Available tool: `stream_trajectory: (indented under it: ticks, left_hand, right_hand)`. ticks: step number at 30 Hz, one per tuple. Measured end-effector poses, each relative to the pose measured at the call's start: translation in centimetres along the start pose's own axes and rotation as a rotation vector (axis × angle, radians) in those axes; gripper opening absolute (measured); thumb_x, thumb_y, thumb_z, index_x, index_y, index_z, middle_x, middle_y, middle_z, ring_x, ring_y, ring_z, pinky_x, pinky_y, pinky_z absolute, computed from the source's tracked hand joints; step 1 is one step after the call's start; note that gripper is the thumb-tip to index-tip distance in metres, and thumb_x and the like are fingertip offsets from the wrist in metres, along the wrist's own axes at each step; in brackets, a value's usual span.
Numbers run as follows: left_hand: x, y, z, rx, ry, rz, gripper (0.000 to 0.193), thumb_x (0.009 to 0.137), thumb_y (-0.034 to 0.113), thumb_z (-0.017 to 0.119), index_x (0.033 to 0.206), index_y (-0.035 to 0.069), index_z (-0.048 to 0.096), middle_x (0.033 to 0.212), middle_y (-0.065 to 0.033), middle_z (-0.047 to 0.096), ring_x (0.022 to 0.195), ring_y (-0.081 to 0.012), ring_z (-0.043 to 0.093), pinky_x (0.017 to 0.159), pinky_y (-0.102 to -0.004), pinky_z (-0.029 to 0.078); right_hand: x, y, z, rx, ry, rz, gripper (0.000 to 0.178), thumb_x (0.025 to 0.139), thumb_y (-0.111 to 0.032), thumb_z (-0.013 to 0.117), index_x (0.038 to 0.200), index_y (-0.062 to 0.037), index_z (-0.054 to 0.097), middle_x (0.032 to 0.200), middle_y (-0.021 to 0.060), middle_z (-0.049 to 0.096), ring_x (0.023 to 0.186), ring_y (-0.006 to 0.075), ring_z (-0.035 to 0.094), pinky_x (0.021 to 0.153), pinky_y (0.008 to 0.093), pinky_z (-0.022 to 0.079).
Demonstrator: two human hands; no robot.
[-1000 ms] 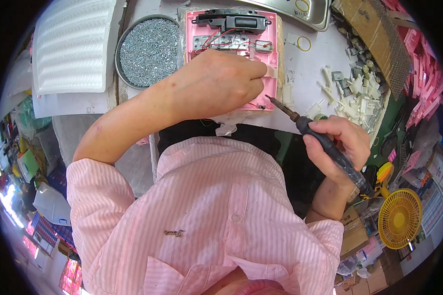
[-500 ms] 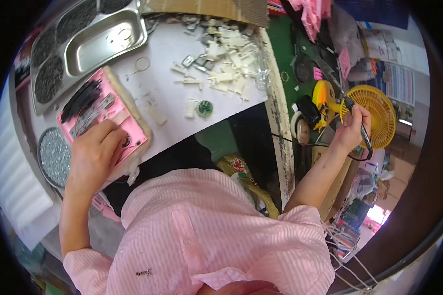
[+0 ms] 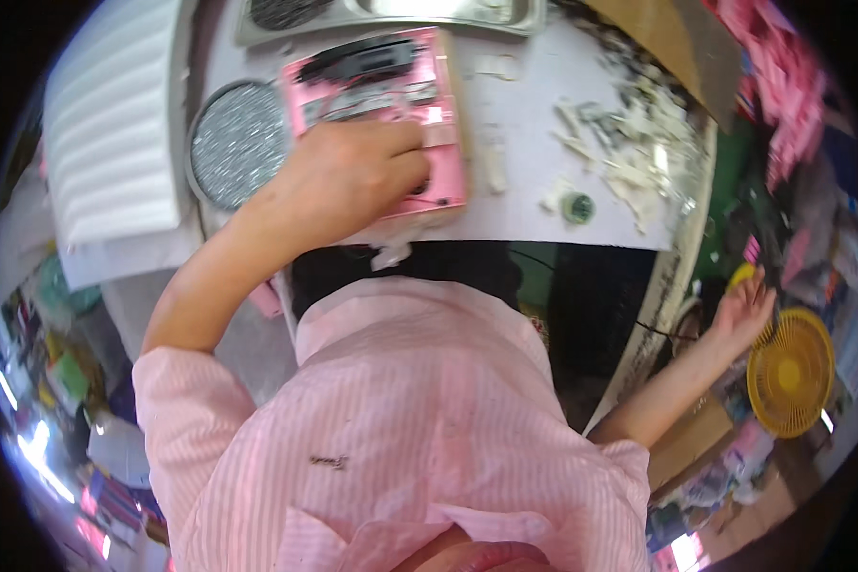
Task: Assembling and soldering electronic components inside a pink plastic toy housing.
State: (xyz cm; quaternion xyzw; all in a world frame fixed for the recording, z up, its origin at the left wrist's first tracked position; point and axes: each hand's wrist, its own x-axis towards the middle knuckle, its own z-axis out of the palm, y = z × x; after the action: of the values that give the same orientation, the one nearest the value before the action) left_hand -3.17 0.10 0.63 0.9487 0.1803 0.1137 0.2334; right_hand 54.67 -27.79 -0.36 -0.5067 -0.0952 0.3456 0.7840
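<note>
A pink plastic casing (image 3: 443, 195) lies near the table's front edge on a pale block, with black and grey parts (image 3: 357, 62) in its far half. My left hand (image 3: 357, 172) rests over the casing with bent fingers closed against its near right part. The fingertips are partly hidden. Out to the right, beyond the table's edge, my right hand (image 3: 745, 310) is raised beside a yellow round fan (image 3: 791, 372). Its fingers look parted and slightly blurred, and no tool shows in them. A dark cord (image 3: 662, 331) runs toward that wrist.
Left of the casing stands a round tray of small silvery pieces (image 3: 238, 143), beside white ribbed foam (image 3: 119, 124). A metal tray (image 3: 400, 11) lies behind. White plastic parts (image 3: 638, 143) and a small green round item (image 3: 577, 207) lie right. Cardboard (image 3: 676, 38) borders the back.
My view has swung left, so the table appears farther right. The black pen-shaped corded tool in my right hand is no longer visible there. My left hand stays on the pink casing.
</note>
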Motion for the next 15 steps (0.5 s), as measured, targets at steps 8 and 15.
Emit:
stream_trajectory:
  ticks: [8, 15]
  left_hand:
    - [-0.6, 0.5, 0.7, -0.188, 0.255, -0.144, 0.021, 0.079, 0.005, 0.073, 0.097, 0.005, 0.064, 0.093, -0.0068, 0.061, 0.075, -0.0281, 0.064, 0.063, -0.0354, 0.053]
    - [-0.9, 2.0, 2.2, -0.082, 0.262, -0.39, 0.023, 0.081, 0.006, 0.073, 0.104, 0.006, 0.067, 0.09, -0.0092, 0.065, 0.075, -0.0254, 0.066, 0.063, -0.0355, 0.053]
  right_hand:
    - [-9.9, 7.3, 15.6, -0.069, -0.305, 0.098, 0.047, 0.1, -0.018, 0.055, 0.139, 0.0043, 0.042, 0.081, 0.0027, 0.044, 0.067, 0.0105, 0.039, 0.052, 0.0208, 0.035]
    - [-12.1, 14.0, 24.3, -0.316, -0.499, -0.01, 0.031, 0.095, -0.006, 0.061, 0.125, 0.003, 0.057, 0.076, 0.0025, 0.052, 0.065, 0.0079, 0.044, 0.051, 0.0203, 0.036]
